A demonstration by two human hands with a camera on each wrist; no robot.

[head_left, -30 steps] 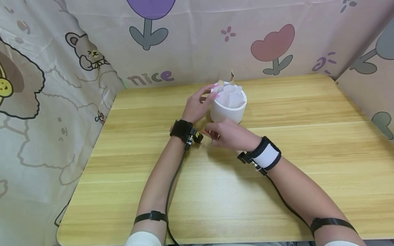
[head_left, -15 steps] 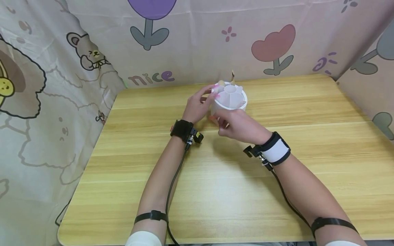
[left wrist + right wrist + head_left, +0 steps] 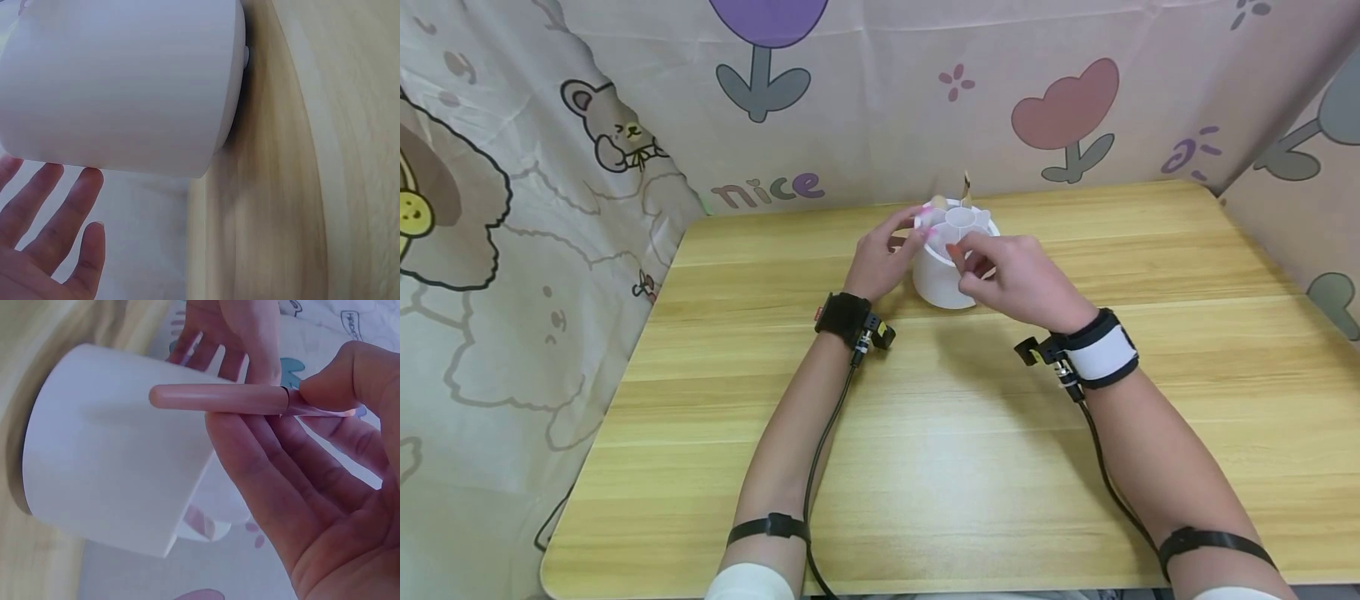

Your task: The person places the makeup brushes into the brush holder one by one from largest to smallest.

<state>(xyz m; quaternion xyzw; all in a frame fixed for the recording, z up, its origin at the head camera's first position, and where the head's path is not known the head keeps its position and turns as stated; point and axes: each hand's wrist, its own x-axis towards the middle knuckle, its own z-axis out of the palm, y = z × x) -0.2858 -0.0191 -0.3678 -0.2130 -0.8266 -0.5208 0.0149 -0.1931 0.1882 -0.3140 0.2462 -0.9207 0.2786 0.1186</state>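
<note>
A white round holder (image 3: 943,287) with inner dividers stands toward the back of the table. My left hand (image 3: 883,258) rests its thumb and fingertips on the holder's left rim and side. In the left wrist view, the fairly straight fingers (image 3: 69,209) meet the white wall. My right hand (image 3: 1018,279) is at the holder's front right rim, pinching a slim pink pen-like stick (image 3: 219,399). That stick has a rounded end, a dark ring and a narrow shiny part running between thumb and fingers; its exact kind I cannot tell.
A thin gold-coloured piece (image 3: 967,187) and a beige rounded tip (image 3: 938,202) stick up at the holder's back. The wooden table (image 3: 910,483) meets a patterned cloth (image 3: 895,108) behind it. Black cables (image 3: 831,425) run along both forearms.
My right hand has risen and moved back and right with the pink stick, from in front of the holder to its front right rim. My left hand has stayed at the holder.
</note>
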